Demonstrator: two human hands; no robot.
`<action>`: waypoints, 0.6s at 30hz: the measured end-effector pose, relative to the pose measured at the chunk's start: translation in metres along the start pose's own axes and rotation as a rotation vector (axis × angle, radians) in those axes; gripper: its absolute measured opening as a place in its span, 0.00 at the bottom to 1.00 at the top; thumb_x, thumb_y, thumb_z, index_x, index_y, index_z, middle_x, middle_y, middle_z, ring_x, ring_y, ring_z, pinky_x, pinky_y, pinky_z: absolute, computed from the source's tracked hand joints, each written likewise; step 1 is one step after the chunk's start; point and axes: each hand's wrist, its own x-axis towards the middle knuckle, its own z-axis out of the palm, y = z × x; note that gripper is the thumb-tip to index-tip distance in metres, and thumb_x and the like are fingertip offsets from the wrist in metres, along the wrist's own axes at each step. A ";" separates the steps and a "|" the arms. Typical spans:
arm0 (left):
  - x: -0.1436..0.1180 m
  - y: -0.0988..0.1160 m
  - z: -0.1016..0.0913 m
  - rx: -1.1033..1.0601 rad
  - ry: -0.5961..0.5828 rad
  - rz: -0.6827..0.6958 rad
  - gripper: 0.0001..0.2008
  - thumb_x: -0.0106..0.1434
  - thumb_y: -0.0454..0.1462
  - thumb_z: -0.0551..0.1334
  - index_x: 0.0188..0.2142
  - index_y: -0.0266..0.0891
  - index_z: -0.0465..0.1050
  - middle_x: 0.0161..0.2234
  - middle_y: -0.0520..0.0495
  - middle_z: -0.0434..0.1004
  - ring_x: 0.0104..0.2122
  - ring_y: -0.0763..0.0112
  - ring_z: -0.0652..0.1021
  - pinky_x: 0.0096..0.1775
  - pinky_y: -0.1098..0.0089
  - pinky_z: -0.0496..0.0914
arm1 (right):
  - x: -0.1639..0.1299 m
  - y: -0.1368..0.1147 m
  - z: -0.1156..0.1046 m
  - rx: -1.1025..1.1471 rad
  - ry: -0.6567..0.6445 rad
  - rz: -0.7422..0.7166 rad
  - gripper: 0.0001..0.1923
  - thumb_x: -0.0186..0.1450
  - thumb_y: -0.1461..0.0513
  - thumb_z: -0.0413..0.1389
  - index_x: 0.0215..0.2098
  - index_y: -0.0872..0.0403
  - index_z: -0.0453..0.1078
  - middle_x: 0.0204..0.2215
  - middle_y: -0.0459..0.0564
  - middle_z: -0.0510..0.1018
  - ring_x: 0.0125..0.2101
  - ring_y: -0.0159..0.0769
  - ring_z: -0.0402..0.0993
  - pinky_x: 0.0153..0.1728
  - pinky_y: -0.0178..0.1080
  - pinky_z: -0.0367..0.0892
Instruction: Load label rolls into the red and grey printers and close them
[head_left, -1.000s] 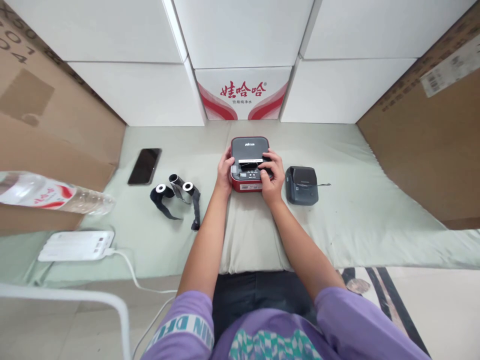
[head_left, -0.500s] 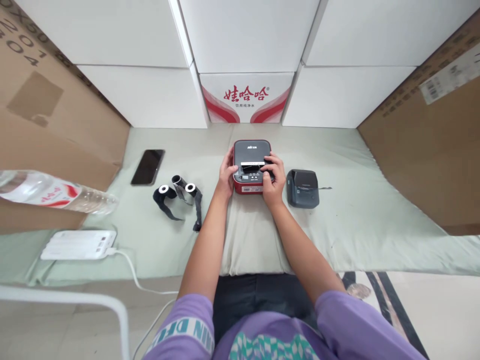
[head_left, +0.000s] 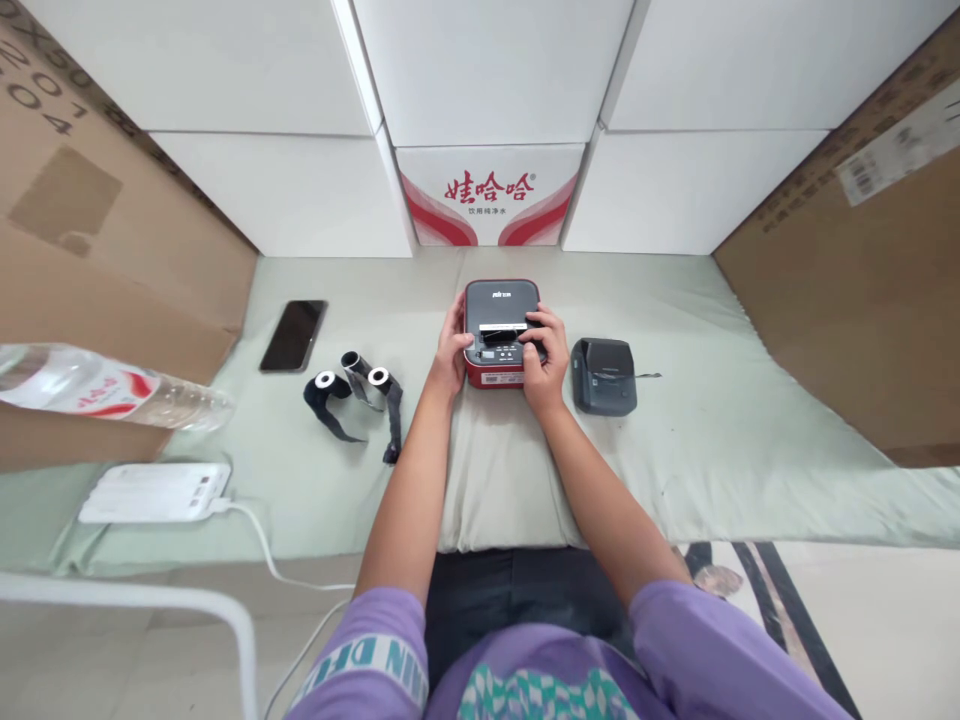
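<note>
Hands unmoved; red-and-grey label printer (head_left: 501, 305), slot showing white.

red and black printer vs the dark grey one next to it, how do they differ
The red-and-black label printer has a red base; the dark grey box-shaped printer is one colour throughout. The red one is held between the left hand and right hand; the grey one sits untouched to its right. Both rest on the pale green padded cloth.

Bright, even, soft-shadowed indoor light; sharp centre, strong wide-angle bending at edges, slight overexposure on white boxes (head_left: 495, 60).
</note>
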 end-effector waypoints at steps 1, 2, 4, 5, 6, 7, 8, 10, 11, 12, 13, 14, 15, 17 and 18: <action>0.000 0.000 0.000 0.007 0.003 0.002 0.35 0.49 0.39 0.67 0.60 0.48 0.75 0.65 0.48 0.73 0.71 0.51 0.65 0.70 0.57 0.59 | 0.000 0.000 0.000 0.000 -0.004 0.006 0.11 0.72 0.53 0.52 0.37 0.49 0.71 0.50 0.55 0.77 0.63 0.53 0.70 0.63 0.61 0.65; 0.000 0.000 0.000 0.013 0.005 0.002 0.35 0.49 0.40 0.67 0.60 0.48 0.75 0.65 0.48 0.73 0.71 0.51 0.65 0.70 0.57 0.59 | 0.000 0.000 0.000 0.003 -0.006 0.009 0.11 0.72 0.52 0.52 0.38 0.49 0.71 0.50 0.55 0.77 0.63 0.53 0.70 0.63 0.61 0.65; 0.000 0.000 0.000 0.024 0.004 -0.003 0.35 0.49 0.40 0.68 0.60 0.47 0.74 0.66 0.47 0.72 0.71 0.50 0.65 0.70 0.57 0.60 | 0.000 0.000 0.000 0.011 0.001 0.012 0.10 0.71 0.52 0.53 0.41 0.48 0.70 0.52 0.55 0.76 0.62 0.53 0.70 0.63 0.61 0.64; 0.001 0.000 -0.001 0.027 0.001 -0.006 0.36 0.49 0.41 0.68 0.60 0.47 0.74 0.66 0.46 0.72 0.71 0.49 0.65 0.70 0.57 0.60 | 0.000 0.001 0.000 0.014 0.006 0.014 0.10 0.71 0.52 0.53 0.43 0.48 0.70 0.53 0.56 0.76 0.62 0.52 0.70 0.63 0.61 0.65; 0.001 0.000 -0.001 0.030 -0.003 -0.005 0.36 0.49 0.41 0.68 0.60 0.47 0.74 0.66 0.45 0.71 0.71 0.49 0.64 0.70 0.56 0.60 | -0.001 0.002 0.000 0.016 0.009 0.016 0.11 0.71 0.52 0.54 0.45 0.48 0.69 0.54 0.56 0.76 0.62 0.52 0.70 0.63 0.60 0.65; 0.002 -0.001 -0.002 0.032 -0.007 0.000 0.37 0.49 0.42 0.69 0.61 0.46 0.74 0.67 0.45 0.71 0.71 0.48 0.64 0.70 0.56 0.59 | -0.001 0.002 0.000 0.020 0.011 0.019 0.12 0.71 0.52 0.54 0.48 0.48 0.69 0.56 0.57 0.75 0.62 0.51 0.70 0.63 0.60 0.65; 0.002 -0.002 -0.003 0.034 -0.010 0.007 0.37 0.48 0.42 0.69 0.61 0.46 0.74 0.67 0.44 0.70 0.72 0.47 0.63 0.70 0.56 0.59 | -0.002 0.004 0.001 0.026 0.013 0.023 0.14 0.70 0.51 0.54 0.50 0.48 0.68 0.57 0.58 0.75 0.62 0.51 0.70 0.63 0.59 0.66; 0.003 -0.003 -0.005 0.041 -0.013 0.024 0.38 0.48 0.43 0.71 0.61 0.46 0.74 0.68 0.44 0.69 0.72 0.47 0.62 0.70 0.57 0.59 | -0.003 0.006 0.001 0.046 0.015 0.031 0.16 0.70 0.51 0.54 0.53 0.47 0.66 0.58 0.59 0.74 0.62 0.50 0.70 0.63 0.58 0.66; 0.004 -0.004 -0.006 0.047 -0.015 0.029 0.38 0.47 0.44 0.71 0.61 0.46 0.74 0.68 0.43 0.69 0.72 0.47 0.62 0.70 0.57 0.59 | -0.004 0.007 0.001 0.058 0.017 0.038 0.17 0.70 0.51 0.54 0.54 0.47 0.66 0.58 0.59 0.73 0.62 0.50 0.70 0.62 0.57 0.66; 0.005 -0.005 -0.007 0.054 -0.017 0.030 0.39 0.47 0.44 0.71 0.61 0.46 0.74 0.68 0.43 0.69 0.72 0.47 0.62 0.70 0.57 0.59 | -0.004 0.007 0.001 0.070 0.020 0.045 0.18 0.70 0.51 0.55 0.55 0.48 0.65 0.59 0.59 0.73 0.62 0.50 0.70 0.62 0.57 0.66; 0.005 -0.005 -0.008 0.060 -0.018 0.029 0.39 0.47 0.44 0.72 0.61 0.46 0.73 0.68 0.44 0.69 0.72 0.47 0.62 0.70 0.57 0.60 | -0.004 0.008 0.001 0.080 0.021 0.050 0.19 0.70 0.51 0.55 0.55 0.48 0.65 0.59 0.59 0.73 0.62 0.50 0.70 0.62 0.57 0.66; 0.006 -0.006 -0.008 0.066 -0.018 0.024 0.39 0.47 0.43 0.71 0.61 0.46 0.73 0.69 0.44 0.69 0.72 0.48 0.62 0.70 0.57 0.60 | -0.005 0.008 0.001 0.089 0.021 0.055 0.19 0.70 0.50 0.55 0.55 0.48 0.66 0.59 0.59 0.73 0.62 0.50 0.70 0.63 0.57 0.66; 0.006 -0.006 -0.009 0.069 -0.016 0.018 0.39 0.47 0.43 0.71 0.61 0.46 0.73 0.69 0.44 0.68 0.72 0.48 0.63 0.69 0.57 0.61 | -0.005 0.008 0.001 0.097 0.022 0.057 0.19 0.70 0.51 0.56 0.55 0.48 0.66 0.59 0.59 0.73 0.62 0.51 0.70 0.63 0.57 0.65; 0.006 -0.006 -0.009 0.066 -0.013 0.007 0.39 0.47 0.43 0.71 0.62 0.47 0.73 0.69 0.45 0.68 0.71 0.48 0.64 0.68 0.57 0.63 | -0.005 0.007 0.001 0.106 0.023 0.057 0.19 0.70 0.51 0.56 0.55 0.49 0.66 0.59 0.59 0.73 0.62 0.51 0.70 0.63 0.57 0.65; 0.006 -0.006 -0.009 0.062 -0.013 0.003 0.39 0.48 0.43 0.71 0.62 0.47 0.73 0.69 0.44 0.69 0.71 0.48 0.65 0.68 0.57 0.63 | -0.005 0.007 0.001 0.108 0.023 0.057 0.18 0.69 0.52 0.56 0.55 0.49 0.66 0.59 0.59 0.73 0.62 0.50 0.70 0.63 0.57 0.65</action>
